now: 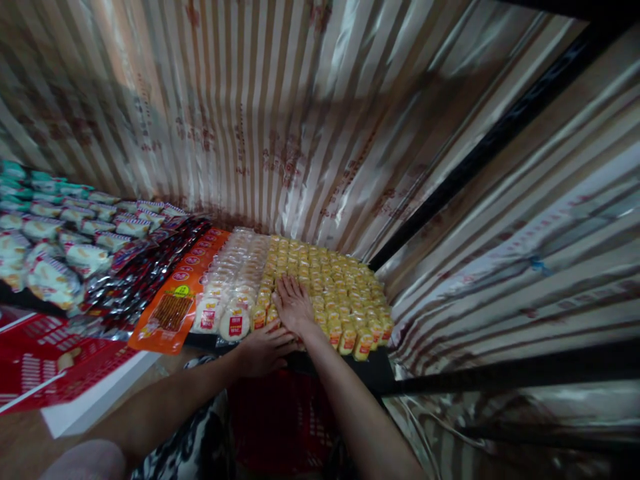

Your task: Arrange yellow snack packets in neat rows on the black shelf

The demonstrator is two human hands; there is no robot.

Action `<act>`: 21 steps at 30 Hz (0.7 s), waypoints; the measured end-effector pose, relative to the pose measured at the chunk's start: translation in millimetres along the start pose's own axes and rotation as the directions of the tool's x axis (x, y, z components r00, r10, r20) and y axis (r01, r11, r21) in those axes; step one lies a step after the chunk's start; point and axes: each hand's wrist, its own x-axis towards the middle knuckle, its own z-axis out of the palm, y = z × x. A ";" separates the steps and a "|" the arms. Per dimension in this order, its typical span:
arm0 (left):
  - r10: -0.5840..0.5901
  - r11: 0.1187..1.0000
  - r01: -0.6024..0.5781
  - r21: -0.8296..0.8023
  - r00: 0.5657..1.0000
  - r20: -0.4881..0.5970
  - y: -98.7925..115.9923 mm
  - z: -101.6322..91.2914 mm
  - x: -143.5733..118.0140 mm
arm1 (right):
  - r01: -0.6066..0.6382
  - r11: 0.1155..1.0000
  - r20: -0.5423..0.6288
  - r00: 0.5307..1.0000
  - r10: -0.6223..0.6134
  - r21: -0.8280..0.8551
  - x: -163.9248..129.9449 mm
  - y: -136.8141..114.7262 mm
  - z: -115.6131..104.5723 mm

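Note:
Rows of small yellow snack packets (345, 293) stand packed together at the right end of a black shelf (375, 370). My right hand (294, 305) lies over their left part, palm down, with its fingers stretched out. At the front edge, my left hand (265, 348) rests with spread fingertips against the front packets, just below my right hand. Both hands cover some packets, and nothing shows in their grip. Clear-wrapped round white snacks (235, 320) stand in rows just left of the yellow ones.
An orange snack bag (173, 310), dark shiny packets (145, 280) and white snack packets (83, 257) continue leftward. Red baskets (60, 353) sit below at left and under the shelf. A striped plastic sheet (280, 120) hangs behind; a black post (490, 140) slants at right.

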 end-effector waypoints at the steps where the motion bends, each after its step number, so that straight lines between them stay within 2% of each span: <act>1: 0.006 1.000 -0.006 0.007 1.000 -0.015 0.1 -0.7 0.2 | -0.007 1.000 0.007 1.000 0.007 0.001 -0.6 -0.3 -0.5; 5: 0.024 0.999 -0.023 0.037 0.999 -0.046 -1.0 0.4 -0.4 | -0.030 0.999 0.036 0.999 0.031 -0.022 1.7 -3.7 -6.7; 9: 0.056 0.996 -0.050 0.077 0.996 -0.071 -4.6 7.5 -3.6 | 0.005 1.000 0.017 1.000 -0.004 -0.016 16.0 -7.7 -16.8; 15: 0.084 0.989 -0.066 0.134 0.988 -0.132 -8.4 17.5 -6.4 | -0.076 0.997 0.195 0.978 0.079 -0.023 36.9 -6.4 -12.5; 21: 0.092 0.984 -0.064 0.169 0.982 -0.167 -7.7 17.2 -6.2 | -0.098 0.995 0.153 0.984 0.097 -0.001 41.9 -1.1 -9.4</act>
